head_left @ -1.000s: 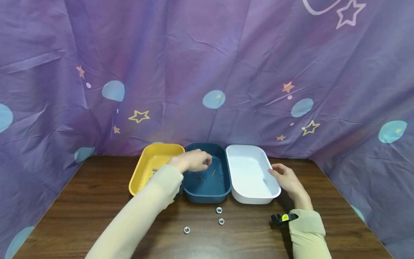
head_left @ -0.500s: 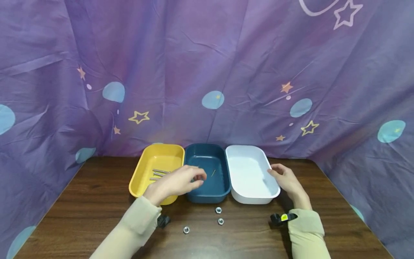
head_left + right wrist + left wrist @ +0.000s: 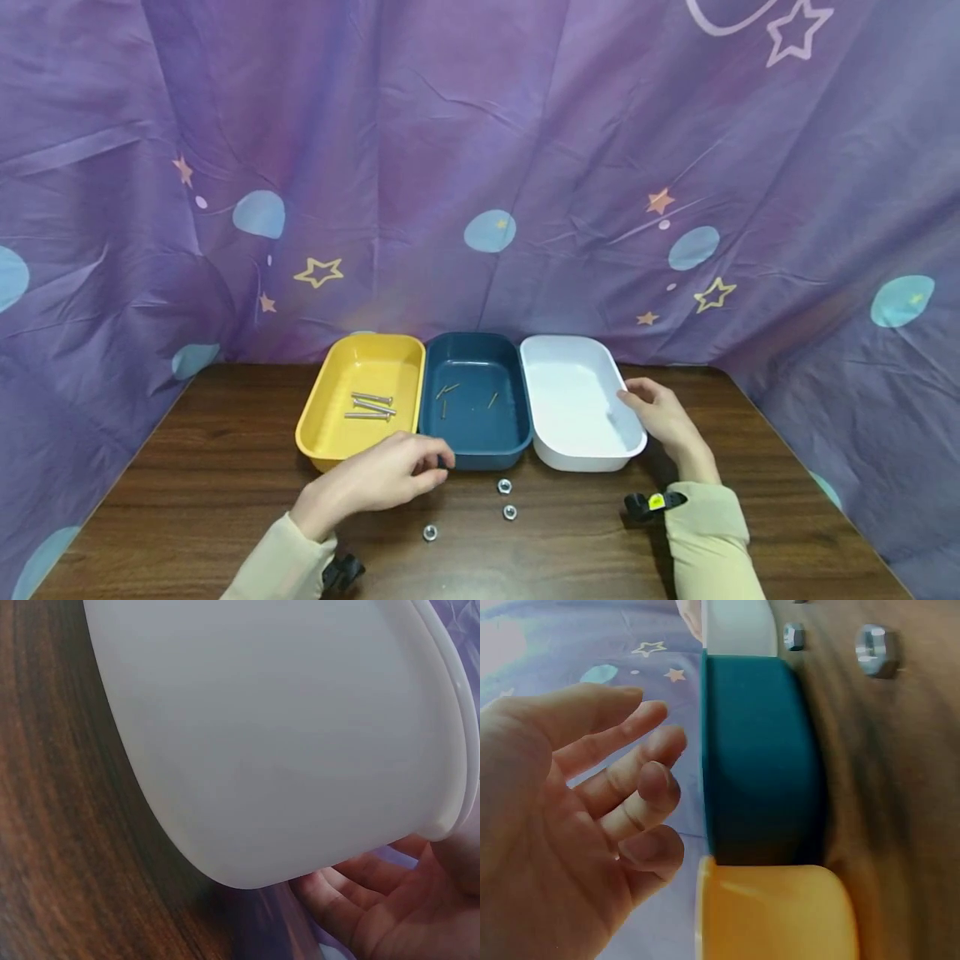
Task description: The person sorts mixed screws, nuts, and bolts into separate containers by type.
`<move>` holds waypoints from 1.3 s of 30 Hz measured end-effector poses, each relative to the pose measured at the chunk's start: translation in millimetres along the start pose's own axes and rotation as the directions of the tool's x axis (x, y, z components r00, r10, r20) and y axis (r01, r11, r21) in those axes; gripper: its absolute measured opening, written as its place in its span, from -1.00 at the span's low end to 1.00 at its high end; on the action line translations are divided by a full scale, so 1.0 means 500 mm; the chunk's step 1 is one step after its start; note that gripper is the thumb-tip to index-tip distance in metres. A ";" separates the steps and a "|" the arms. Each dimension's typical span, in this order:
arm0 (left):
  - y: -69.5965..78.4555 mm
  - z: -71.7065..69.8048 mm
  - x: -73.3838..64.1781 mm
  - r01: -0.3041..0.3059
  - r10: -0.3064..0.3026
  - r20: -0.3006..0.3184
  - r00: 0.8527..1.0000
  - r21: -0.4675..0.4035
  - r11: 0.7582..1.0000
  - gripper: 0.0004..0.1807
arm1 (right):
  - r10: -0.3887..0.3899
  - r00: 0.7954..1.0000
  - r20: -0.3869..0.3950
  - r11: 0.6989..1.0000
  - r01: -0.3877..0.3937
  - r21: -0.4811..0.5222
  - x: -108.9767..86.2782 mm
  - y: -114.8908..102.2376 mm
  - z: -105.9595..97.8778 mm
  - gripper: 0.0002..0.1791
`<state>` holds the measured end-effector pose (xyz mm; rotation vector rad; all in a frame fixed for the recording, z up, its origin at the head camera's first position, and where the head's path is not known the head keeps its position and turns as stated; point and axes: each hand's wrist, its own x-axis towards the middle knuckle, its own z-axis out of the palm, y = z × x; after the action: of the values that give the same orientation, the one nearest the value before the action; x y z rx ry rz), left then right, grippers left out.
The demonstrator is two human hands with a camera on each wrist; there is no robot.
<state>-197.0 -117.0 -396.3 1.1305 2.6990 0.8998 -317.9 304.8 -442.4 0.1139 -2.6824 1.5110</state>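
Observation:
My left hand (image 3: 382, 477) hovers in front of the yellow and blue bins, fingers loosely bent; the left wrist view shows nothing in them. Three hex nuts lie on the table to its right, among them a near nut (image 3: 430, 533) and a farther nut (image 3: 505, 486). My right hand (image 3: 666, 418) holds the white bin (image 3: 581, 464) by its right rim, thumb at the rim and fingers along the outer wall. Long silver bolts (image 3: 369, 416) lie in the yellow bin (image 3: 315, 417). Several small brass-coloured screws (image 3: 444, 409) are scattered in the blue bin (image 3: 487, 461).
The bins stand side by side at the back of the brown wooden table (image 3: 570, 542). Behind them hangs a purple curtain (image 3: 420, 167) with stars. A black wrist strap (image 3: 654, 503) sits on the right wrist.
My left hand has drawn back from over the blue bin, down and left toward the table front, uncovering the screws and bolts. My right hand stays on the white bin.

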 end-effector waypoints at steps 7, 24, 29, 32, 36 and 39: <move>-0.020 0.028 -0.035 0.037 -0.036 0.046 0.998 -0.039 0.999 -0.91 | 0.011 1.000 0.007 1.000 -0.011 -0.003 -0.001 -0.003 0.004 -0.55; -0.030 0.084 -0.058 0.113 -0.117 0.144 0.983 0.035 0.993 -0.72 | 0.025 0.999 0.023 1.000 -0.025 0.004 0.001 0.002 -0.001 -0.52; -0.031 0.087 -0.061 0.122 -0.129 0.155 0.979 0.054 0.991 -0.75 | 0.014 1.000 0.018 1.000 -0.014 -0.005 -0.001 0.000 -0.002 -0.52; -0.031 0.087 -0.063 0.125 -0.133 0.150 0.980 0.058 0.990 -0.76 | 0.012 1.000 0.017 1.000 -0.012 -0.009 -0.001 0.001 -0.002 -0.52; -0.030 0.090 -0.064 0.129 -0.136 0.134 0.982 0.057 0.990 -0.73 | 0.010 1.000 0.022 1.000 -0.010 0.003 0.001 0.004 -0.001 -0.52; -0.029 0.092 -0.064 0.118 -0.125 0.126 0.984 0.055 0.991 -0.68 | 0.000 1.000 0.017 1.000 0.000 0.011 0.001 0.005 -0.001 -0.53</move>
<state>-169.7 -124.1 -446.9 0.9827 2.6634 0.7227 -318.7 306.4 -444.1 0.1273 -2.6876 1.5316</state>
